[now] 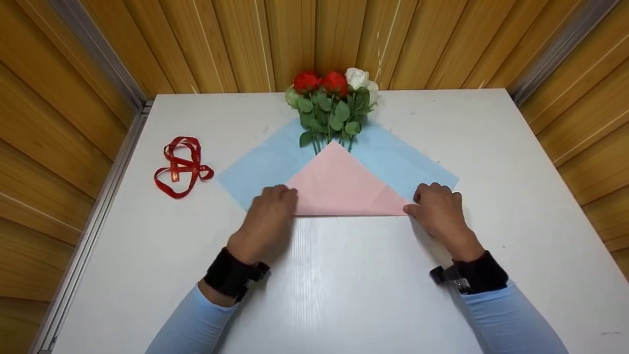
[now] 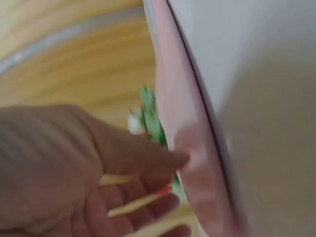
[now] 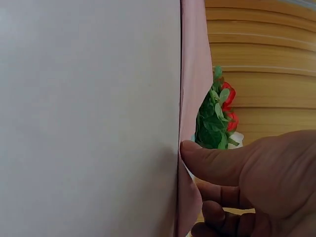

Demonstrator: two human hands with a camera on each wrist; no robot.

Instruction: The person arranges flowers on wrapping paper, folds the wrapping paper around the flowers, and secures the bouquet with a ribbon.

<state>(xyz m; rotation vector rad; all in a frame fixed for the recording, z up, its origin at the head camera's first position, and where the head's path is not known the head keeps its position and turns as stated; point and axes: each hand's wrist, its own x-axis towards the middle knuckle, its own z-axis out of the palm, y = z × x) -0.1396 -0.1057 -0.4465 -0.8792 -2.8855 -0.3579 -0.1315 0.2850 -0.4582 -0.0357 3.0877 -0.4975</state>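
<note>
Taking the pink flap's middle as the clock's centre, as the head view shows it, the step in hand looks to be folding and creasing: a pink triangular paper flap (image 1: 339, 189), apparently the reverse of the light blue wrapping sheet (image 1: 265, 162), lies folded with its tip towards 12. That sheet lies on the white table (image 1: 363, 285), its blue corners spreading towards 10 and 2. At 12 is a bunch of red and white roses with green leaves (image 1: 331, 108), its stems running down behind the flap's tip. The left hand (image 1: 268, 216), between 8 and 9, has its fingers loosely apart and its thumb against the flap. The right hand (image 1: 441, 211), between 3 and 4, pinches the flap's corner between thumb and curled fingers. The next move seems to call for even pressure along the straight edge at 6, without shifting the stems. The fold is the nearest thing to a container; how far the stems reach inside is hidden. Near 9 lies a looped red ribbon with gold print (image 1: 175, 176).
</note>
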